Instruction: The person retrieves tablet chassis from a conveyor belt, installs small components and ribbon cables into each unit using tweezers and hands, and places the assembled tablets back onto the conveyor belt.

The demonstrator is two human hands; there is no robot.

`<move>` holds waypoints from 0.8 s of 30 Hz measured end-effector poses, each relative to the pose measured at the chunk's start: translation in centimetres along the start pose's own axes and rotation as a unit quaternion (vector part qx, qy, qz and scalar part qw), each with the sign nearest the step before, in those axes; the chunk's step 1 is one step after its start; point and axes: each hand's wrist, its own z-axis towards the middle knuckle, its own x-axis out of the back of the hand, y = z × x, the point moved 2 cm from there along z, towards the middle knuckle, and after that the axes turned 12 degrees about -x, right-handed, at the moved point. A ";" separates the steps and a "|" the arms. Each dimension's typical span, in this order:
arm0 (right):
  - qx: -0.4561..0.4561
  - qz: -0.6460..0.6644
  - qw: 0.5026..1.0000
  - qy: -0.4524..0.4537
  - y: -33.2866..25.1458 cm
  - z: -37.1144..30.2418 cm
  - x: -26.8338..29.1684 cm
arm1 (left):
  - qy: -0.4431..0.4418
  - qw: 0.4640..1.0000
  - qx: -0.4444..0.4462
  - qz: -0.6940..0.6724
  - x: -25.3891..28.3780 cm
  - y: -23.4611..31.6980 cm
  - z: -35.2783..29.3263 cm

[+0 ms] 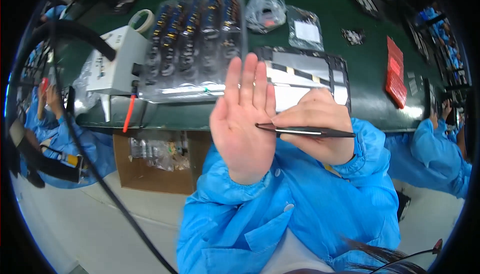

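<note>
My left hand (245, 129) is held palm up over the table's near edge, fingers stretched out and together. My right hand (320, 116) pinches a pair of black tweezers (315, 132), which lies nearly level and points left. Its tips reach the left palm, where a tiny dark spot shows; whether that is the tip or a small part, I cannot make out. Just beyond both hands lies a flat device (295, 94) with a black frame and silver-white panels, partly hidden by my fingers.
A clear plastic tray (195, 91) of small parts lies back left, beside a white control box (117, 64) and tape roll (142, 20). Bagged items (266, 11) sit behind; a red pouch (395, 74) lies right. A cardboard box (150, 181) stands below. Co-workers sit either side.
</note>
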 end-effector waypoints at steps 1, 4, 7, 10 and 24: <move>-0.003 0.007 1.000 0.004 0.0 0.1 -0.6 | 0.020 1.000 -0.008 0.014 0.2 0.4 -0.1; 0.015 0.022 1.000 0.011 -0.1 0.7 -2.7 | 0.029 0.998 -0.048 0.032 1.0 2.2 0.0; 0.036 0.093 0.995 0.007 -1.1 1.7 -5.0 | 0.059 0.992 -0.095 0.049 1.7 4.7 -0.5; 0.040 0.237 0.971 -0.004 -2.2 3.4 -10.0 | 0.024 0.977 -0.207 0.046 4.8 9.6 -0.7; -0.035 0.407 0.878 -0.251 -11.1 10.2 -38.7 | 0.262 0.788 -0.490 0.264 15.9 30.7 -6.2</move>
